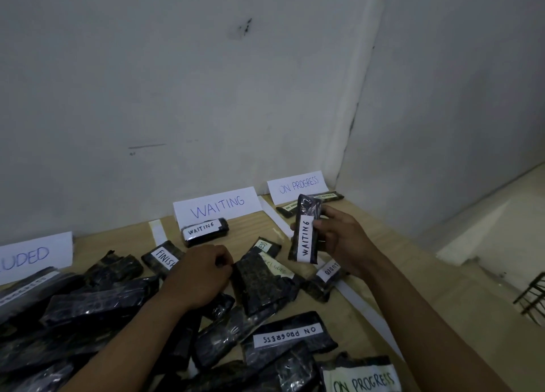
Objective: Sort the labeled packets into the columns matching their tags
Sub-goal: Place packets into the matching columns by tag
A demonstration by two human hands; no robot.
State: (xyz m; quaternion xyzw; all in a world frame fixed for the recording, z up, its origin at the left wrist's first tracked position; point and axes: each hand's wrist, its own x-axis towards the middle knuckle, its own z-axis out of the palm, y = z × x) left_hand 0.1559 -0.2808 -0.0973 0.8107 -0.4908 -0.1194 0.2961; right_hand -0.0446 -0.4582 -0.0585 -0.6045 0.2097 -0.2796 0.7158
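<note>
My right hand (pixel 342 238) grips a dark packet tagged WAITING (pixel 306 229), held upright above the table. My left hand (pixel 203 270) rests with curled fingers on the pile of dark packets (pixel 118 306), its fingertips at the edge of a packet lying tag-down (pixel 259 282); whether it pinches that packet is hidden. Against the wall stand the column signs WAITING (pixel 218 207), ON PROGRESS (pixel 299 185) and a partly cut-off one ending in LUDED (pixel 32 256). One WAITING packet (pixel 205 231) lies under its sign. A packet (pixel 309 204) lies under the ON PROGRESS sign.
White paper strips (pixel 157 232) (pixel 275 217) mark the column borders on the wooden table (pixel 368 297). Loose packets tagged ON PROGRESS (pixel 289 334) (pixel 362 380) and FINISH (pixel 165 257) lie near me. The wall corner is right behind the signs. A black wire rack (pixel 533 297) stands off the table's right edge.
</note>
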